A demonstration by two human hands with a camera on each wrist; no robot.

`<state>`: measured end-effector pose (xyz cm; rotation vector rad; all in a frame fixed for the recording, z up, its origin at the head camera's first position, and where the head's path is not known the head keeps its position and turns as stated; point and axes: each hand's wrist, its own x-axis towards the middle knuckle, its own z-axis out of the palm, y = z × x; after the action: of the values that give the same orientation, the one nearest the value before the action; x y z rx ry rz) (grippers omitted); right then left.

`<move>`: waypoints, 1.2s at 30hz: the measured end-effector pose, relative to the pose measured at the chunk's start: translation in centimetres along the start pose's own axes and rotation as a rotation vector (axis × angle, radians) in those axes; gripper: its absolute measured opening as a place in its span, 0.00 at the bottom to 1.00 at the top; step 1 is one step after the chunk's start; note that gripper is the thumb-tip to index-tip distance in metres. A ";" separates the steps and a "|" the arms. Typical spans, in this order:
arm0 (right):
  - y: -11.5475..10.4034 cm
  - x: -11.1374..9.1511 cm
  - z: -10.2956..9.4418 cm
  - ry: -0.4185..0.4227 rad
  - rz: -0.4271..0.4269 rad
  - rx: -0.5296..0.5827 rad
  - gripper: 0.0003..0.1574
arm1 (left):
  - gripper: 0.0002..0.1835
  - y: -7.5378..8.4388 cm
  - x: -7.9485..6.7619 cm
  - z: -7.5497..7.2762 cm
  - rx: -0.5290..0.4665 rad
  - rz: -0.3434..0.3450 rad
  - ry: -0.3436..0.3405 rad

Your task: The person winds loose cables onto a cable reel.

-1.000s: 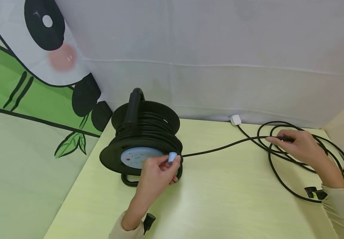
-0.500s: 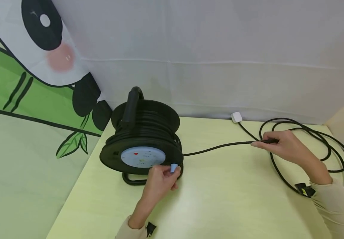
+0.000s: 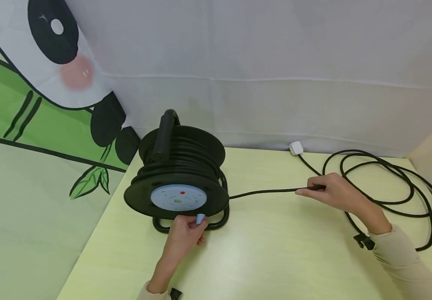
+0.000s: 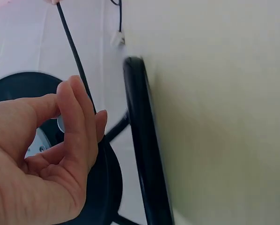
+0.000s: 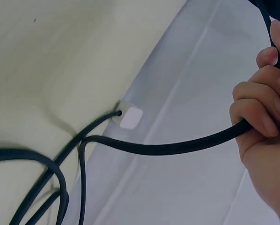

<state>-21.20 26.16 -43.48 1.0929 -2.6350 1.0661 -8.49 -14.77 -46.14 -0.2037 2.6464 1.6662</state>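
A black cable reel (image 3: 178, 166) stands on the table with many turns of cable on its drum and a light blue socket face in front. My left hand (image 3: 184, 233) pinches the reel's small blue crank knob (image 3: 200, 218) between thumb and fingers, at the lower front rim. In the left wrist view the fingers largely hide that knob. To the right, my right hand (image 3: 334, 191) grips the black cable (image 3: 262, 192), which runs nearly straight from the reel to it. In the right wrist view, the curled fingers (image 5: 252, 112) wrap the cable, which trails out behind them.
Loose loops of cable (image 3: 407, 202) lie on the right side of the table (image 3: 268, 258). The white plug (image 3: 296, 148) rests at the back edge against the pale cloth wall (image 3: 261, 108). The reel's tubular stand (image 4: 144, 140) rises beside the left hand.
My left hand has carried the crank knob down and leftward around the rim, and the socket face has turned. My right hand has moved left toward the reel with the cable.
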 end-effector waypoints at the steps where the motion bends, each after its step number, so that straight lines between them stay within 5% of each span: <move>1: 0.0 0.1 0.3 -0.006 -0.022 0.000 0.26 | 0.16 -0.2 0.0 -0.2 -0.007 -0.008 0.007; 15: -0.2 0.4 2.0 -0.092 -0.087 0.009 0.29 | 0.11 -1.9 -0.6 -3.0 -0.016 -0.101 0.116; 26: 0.4 -0.1 -3.5 -0.064 -0.022 -0.061 0.31 | 0.15 -2.5 -1.2 -5.4 -0.087 -0.185 0.184; 36: 2.1 -4.2 -8.6 0.120 0.083 -0.226 0.26 | 0.22 -1.4 -1.8 -9.4 -0.135 -0.252 0.284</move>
<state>-20.88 35.14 -39.66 0.8537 -2.6443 0.7947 -5.97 -23.63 -43.19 -0.7964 2.5506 1.8466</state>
